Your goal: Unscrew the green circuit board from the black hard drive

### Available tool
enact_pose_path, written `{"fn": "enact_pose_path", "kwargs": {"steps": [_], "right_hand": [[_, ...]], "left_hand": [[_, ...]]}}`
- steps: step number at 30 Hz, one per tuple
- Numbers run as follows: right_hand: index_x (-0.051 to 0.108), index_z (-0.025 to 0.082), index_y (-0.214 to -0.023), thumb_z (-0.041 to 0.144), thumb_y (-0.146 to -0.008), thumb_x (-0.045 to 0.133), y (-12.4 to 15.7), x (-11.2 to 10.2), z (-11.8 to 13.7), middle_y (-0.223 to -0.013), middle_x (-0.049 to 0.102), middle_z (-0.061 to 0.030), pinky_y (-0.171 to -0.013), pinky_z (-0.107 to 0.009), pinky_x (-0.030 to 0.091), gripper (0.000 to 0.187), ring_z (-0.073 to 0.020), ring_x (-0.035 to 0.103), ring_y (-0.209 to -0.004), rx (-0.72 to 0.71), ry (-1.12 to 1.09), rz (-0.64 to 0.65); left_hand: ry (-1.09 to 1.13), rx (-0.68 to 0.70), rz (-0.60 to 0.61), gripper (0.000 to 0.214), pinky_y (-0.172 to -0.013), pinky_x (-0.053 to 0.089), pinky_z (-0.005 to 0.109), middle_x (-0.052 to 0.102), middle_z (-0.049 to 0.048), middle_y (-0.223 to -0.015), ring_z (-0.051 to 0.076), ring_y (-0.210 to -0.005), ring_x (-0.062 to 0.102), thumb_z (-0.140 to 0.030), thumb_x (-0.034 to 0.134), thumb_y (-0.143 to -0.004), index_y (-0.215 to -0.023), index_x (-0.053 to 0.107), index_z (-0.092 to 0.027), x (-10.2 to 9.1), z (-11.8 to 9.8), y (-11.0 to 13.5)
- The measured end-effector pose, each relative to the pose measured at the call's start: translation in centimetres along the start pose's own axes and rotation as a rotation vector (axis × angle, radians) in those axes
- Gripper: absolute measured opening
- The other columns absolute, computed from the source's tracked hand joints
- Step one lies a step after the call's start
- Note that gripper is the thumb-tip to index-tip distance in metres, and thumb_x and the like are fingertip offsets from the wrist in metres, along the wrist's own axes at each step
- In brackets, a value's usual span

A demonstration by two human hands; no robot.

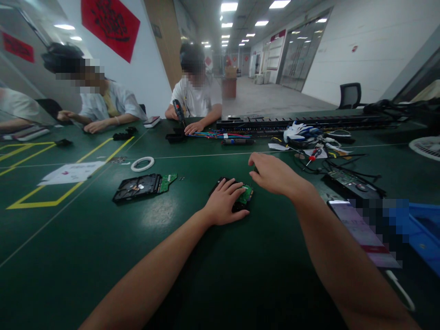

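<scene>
A black hard drive with a green circuit board [246, 195] lies on the green table in front of me. My left hand [225, 201] rests over it, fingers spread across the top and thumb along the near edge, holding it against the table. Just right of the drive and above the table, my right hand [271, 174] is closed with curled fingers; whatever is between the fingertips is too small or hidden to make out. To the left lies another hard drive [137, 189], its green board [168, 182] sticking out at one end. Tiny screws [182, 178] are scattered beside it.
A white tape ring [142, 164] and paper sheets [70, 173] lie left. On the right are a red-handled screwdriver [313, 156], cables, a circuit-board device [355, 185], a phone [364, 233] and a blue bin [421, 229]. Across the table, a co-worker [195, 98] holds a power screwdriver [178, 111].
</scene>
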State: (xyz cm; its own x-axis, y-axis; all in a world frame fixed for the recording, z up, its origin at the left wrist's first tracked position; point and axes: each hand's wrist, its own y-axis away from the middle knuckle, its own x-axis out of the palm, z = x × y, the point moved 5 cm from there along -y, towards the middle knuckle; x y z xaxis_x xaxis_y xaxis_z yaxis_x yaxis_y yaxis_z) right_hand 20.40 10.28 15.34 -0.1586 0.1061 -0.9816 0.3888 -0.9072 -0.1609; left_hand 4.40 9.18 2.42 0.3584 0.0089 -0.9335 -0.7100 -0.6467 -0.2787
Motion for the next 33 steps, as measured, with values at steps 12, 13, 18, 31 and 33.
{"fn": "enact_pose_path", "kwargs": {"steps": [12,13,18,31,33], "right_hand": [[0.059,0.016,-0.116,0.014,-0.091,0.058,0.0,0.0,-0.2,-0.123,0.07,-0.0156,-0.094,-0.04,0.049,0.025,-0.0295,0.067,-0.11,-0.017,-0.015,0.007],[0.06,0.017,-0.116,0.015,-0.092,0.058,0.0,0.0,-0.3,-0.122,0.07,-0.0153,-0.092,-0.04,0.05,0.024,-0.0297,0.067,-0.109,-0.009,-0.009,0.002],[0.061,0.016,-0.116,0.025,-0.097,0.059,-0.3,0.2,-0.8,-0.118,0.072,-0.0157,-0.085,-0.043,0.051,0.022,-0.0315,0.07,-0.102,0.029,0.023,-0.031],[0.064,0.017,-0.11,0.025,-0.096,0.058,-0.6,0.5,-1.0,-0.114,0.073,-0.0158,-0.076,-0.041,0.049,0.017,-0.0322,0.071,-0.098,0.066,0.089,-0.029],[0.064,0.018,-0.11,0.023,-0.095,0.058,-0.6,0.5,-1.0,-0.114,0.074,-0.0156,-0.076,-0.04,0.049,0.017,-0.0315,0.071,-0.098,0.072,0.083,-0.029]], "left_hand": [[-0.01,0.008,0.002,0.082,-0.133,0.014,0.063,0.047,0.0096,-0.164,0.039,-0.157,0.032,-0.073,0.061,-0.091,-0.155,0.049,-0.024,0.0,0.0,0.1],[-0.01,0.007,0.002,0.082,-0.133,0.014,0.063,0.047,0.0095,-0.164,0.039,-0.157,0.032,-0.073,0.061,-0.091,-0.155,0.049,-0.024,0.0,0.0,0.1],[-0.012,0.005,0.004,0.083,-0.133,0.014,0.063,0.046,0.0097,-0.165,0.039,-0.158,0.032,-0.073,0.061,-0.09,-0.156,0.048,-0.023,0.0,0.0,0.1],[-0.015,0.008,0.005,0.082,-0.132,0.016,0.063,0.047,0.0102,-0.164,0.039,-0.157,0.032,-0.073,0.061,-0.091,-0.155,0.049,-0.023,0.0,0.0,0.0],[-0.01,0.005,0.002,0.082,-0.132,0.016,0.064,0.047,0.0102,-0.164,0.039,-0.157,0.032,-0.073,0.062,-0.09,-0.155,0.05,-0.024,0.0,0.0,0.0]]}}
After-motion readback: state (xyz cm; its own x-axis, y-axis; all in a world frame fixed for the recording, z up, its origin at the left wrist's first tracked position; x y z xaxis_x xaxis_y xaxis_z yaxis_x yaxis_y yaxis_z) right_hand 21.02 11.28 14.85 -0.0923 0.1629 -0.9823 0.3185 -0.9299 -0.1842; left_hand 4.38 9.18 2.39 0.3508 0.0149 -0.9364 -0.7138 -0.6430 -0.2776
